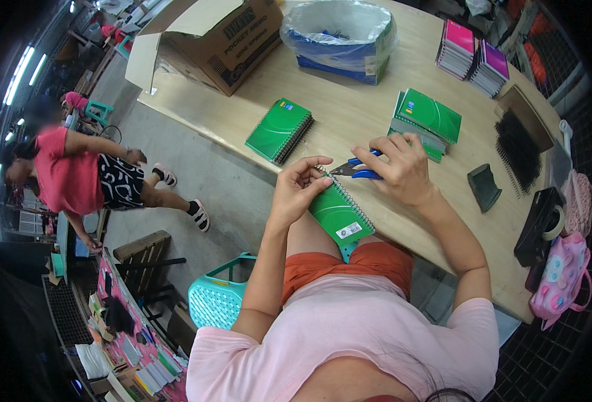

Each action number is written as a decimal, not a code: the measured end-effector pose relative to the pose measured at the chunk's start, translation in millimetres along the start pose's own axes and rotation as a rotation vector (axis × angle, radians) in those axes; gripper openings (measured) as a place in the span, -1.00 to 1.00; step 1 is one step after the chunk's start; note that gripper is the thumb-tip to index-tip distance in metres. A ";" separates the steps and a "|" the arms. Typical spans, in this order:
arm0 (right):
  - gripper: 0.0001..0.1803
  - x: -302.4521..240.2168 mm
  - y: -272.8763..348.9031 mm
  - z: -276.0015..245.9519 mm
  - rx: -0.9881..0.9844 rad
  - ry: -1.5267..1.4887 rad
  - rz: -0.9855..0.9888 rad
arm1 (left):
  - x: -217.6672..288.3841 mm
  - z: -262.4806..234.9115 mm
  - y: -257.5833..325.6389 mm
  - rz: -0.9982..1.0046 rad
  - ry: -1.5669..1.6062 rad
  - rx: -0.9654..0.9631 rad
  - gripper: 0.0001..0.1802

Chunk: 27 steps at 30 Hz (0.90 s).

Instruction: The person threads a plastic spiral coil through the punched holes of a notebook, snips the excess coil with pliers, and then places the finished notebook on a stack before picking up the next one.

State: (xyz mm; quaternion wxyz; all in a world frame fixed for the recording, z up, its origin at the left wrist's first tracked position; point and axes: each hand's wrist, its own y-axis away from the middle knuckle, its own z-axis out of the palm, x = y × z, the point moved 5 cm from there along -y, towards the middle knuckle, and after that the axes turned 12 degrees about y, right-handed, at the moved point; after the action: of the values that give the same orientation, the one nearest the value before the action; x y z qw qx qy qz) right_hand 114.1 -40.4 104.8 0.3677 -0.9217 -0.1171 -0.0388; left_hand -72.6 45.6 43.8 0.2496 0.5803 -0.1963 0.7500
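A green spiral notebook [339, 213] hangs over my lap at the table's edge, pinched near its top corner by my left hand [301, 189]. My right hand [401, 166] grips a pair of blue-handled pliers or cutters [361, 167]. Their grey jaws meet the end of the notebook's wire coil, close to my left fingertips. Whether the jaws are closed on the wire is too small to tell. On the table lie a stack of green notebooks [279, 130] beyond my left hand and another green stack [430, 117] beyond my right.
A cardboard box [225, 47] and a plastic-lined blue bin [339, 50] stand at the back. Pink and purple notebooks [470, 57], black wire coils [516, 151], a black box [537, 228] and a pink pouch [561, 278] lie right. Left are a turquoise stool [219, 295] and a walking person [81, 164].
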 end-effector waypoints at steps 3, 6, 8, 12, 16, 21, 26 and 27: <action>-0.59 1.5 5.7 8.7 -0.159 -0.101 0.090 | 0.0 1.7 0.8 0.040 -0.037 0.042 -0.56; -0.62 6.6 15.4 23.4 -0.521 -0.429 0.260 | 0.7 6.2 2.0 0.120 -0.106 0.085 -0.55; -0.58 6.9 19.6 33.7 -0.585 -0.524 0.274 | -0.8 6.0 2.7 0.169 -0.144 0.091 -0.55; -0.53 12.3 15.7 23.9 -0.481 -0.635 0.342 | -8.0 3.9 -1.2 0.131 -0.041 0.087 -0.56; -0.43 44.9 16.7 11.5 -0.359 -0.678 0.478 | -8.1 2.5 -8.5 0.119 0.053 0.077 -0.57; -0.49 69.4 76.3 36.8 -0.375 -1.341 0.757 | 67.9 25.7 -69.6 0.282 -0.084 -0.004 -0.59; -0.42 68.0 121.2 66.2 -0.237 -1.873 1.026 | 142.3 71.2 -222.3 0.534 -0.321 -0.115 -0.60; -0.42 62.9 117.7 69.2 -0.259 -1.891 1.009 | 142.6 61.0 -256.9 0.462 -0.342 -0.083 -0.54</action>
State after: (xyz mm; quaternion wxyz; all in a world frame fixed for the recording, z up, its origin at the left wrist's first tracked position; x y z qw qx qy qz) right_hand 202.8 -63.7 -14.3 0.0015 -0.5520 0.0447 0.8326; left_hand 100.4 236.0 198.3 0.0588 0.6274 -0.3930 0.6696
